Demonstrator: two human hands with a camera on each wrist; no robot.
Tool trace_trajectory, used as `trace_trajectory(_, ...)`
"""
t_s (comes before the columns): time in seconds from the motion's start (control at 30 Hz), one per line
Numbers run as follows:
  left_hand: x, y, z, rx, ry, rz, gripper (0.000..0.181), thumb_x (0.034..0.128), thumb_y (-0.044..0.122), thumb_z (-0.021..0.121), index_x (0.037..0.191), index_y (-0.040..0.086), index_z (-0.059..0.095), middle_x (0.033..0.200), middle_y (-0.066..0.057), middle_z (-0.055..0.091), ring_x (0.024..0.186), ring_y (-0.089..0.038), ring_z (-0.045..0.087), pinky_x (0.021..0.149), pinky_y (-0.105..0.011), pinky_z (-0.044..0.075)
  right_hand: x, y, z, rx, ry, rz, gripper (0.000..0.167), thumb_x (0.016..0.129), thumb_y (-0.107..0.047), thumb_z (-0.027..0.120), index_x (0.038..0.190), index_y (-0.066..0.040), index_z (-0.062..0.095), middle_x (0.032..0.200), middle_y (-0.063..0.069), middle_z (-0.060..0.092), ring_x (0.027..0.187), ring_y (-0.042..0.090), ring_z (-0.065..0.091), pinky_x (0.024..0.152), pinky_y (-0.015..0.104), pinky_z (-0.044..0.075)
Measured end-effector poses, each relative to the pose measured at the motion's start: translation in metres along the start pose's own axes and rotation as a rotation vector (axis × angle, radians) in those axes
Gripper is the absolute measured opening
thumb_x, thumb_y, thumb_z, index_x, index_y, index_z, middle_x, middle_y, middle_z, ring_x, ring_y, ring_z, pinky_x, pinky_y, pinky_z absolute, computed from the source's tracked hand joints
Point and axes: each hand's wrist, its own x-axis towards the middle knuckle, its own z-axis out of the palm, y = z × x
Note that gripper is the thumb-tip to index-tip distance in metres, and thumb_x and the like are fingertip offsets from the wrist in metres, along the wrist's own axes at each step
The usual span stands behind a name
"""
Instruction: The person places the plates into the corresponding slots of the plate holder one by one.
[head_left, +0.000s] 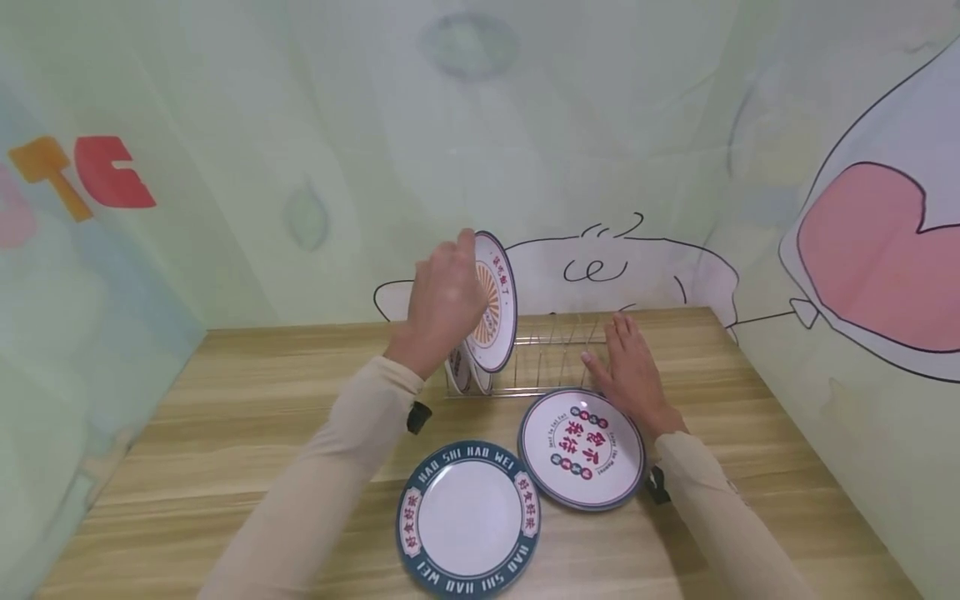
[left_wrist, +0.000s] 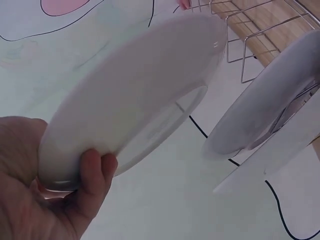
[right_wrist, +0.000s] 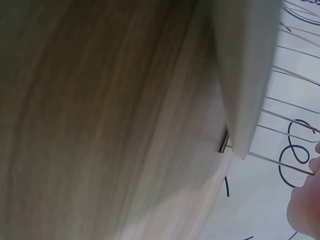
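Observation:
My left hand (head_left: 448, 287) grips a white plate (head_left: 497, 304) with an orange sunburst design and a dark rim, at its edge. In the left wrist view the pale back of this raised plate (left_wrist: 120, 95) faces the camera, with fingertips (left_wrist: 92, 172) against its underside. The plate is tilted upright over the left part of a wire dish rack (head_left: 551, 367). Beneath it, more plates (head_left: 459, 371) stand in the rack's left end. My right hand (head_left: 630, 371) rests at the rack's right end, fingers mostly straight and thumb spread; only part of it shows in the right wrist view.
A white plate with red lettering (head_left: 581, 450) lies in front of the rack. Left of it and nearer me is a plate with a wide dark-teal rim (head_left: 468, 517). Both are on the wooden table (head_left: 247, 433), with a printed cloth wall (head_left: 360, 167) behind.

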Motion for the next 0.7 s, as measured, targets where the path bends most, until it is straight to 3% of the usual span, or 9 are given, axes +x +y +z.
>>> trace_trajectory(0.2, 0.005, 0.005, 0.015, 0.065, 0.011, -0.014, 0.059, 0.0806, -0.003, 0.064, 0.137, -0.004, 0.046, 0.096, -0.02, 0.061, 0.064, -0.029, 0.063, 0.044, -0.027, 0.053, 0.0, -0.001, -0.002, 0.001, 0.001, 0.003, 0.076, 0.102, -0.043, 0.05, 0.154, 0.007, 0.025, 0.165, 0.025, 0.014, 0.155, 0.041, 0.009, 0.125, 0.055, 0.012)
trace_trajectory(0.4, 0.006, 0.009, 0.031, 0.132, 0.026, 0.008, 0.04, 0.084, -0.001, 0.063, 0.121, -0.005, 0.051, 0.087, -0.017, 0.06, 0.06, -0.027, 0.062, 0.045, -0.029, 0.053, -0.002, 0.0, -0.002, -0.001, -0.004, 0.009, 0.076, 0.102, -0.043, 0.05, 0.153, 0.007, 0.026, 0.166, 0.025, 0.012, 0.155, 0.042, 0.009, 0.125, 0.055, 0.012)
trace_trajectory(0.7, 0.008, 0.01, 0.052, 0.256, -0.01, 0.033, 0.054, 0.085, 0.004, 0.067, 0.134, -0.008, 0.048, 0.089, -0.016, 0.063, 0.06, -0.02, 0.059, 0.047, -0.027, 0.051, -0.005, 0.001, -0.003, -0.013, -0.008, 0.017, 0.077, 0.102, -0.044, 0.048, 0.155, 0.006, 0.023, 0.166, 0.023, 0.012, 0.155, 0.041, 0.008, 0.125, 0.055, 0.012)
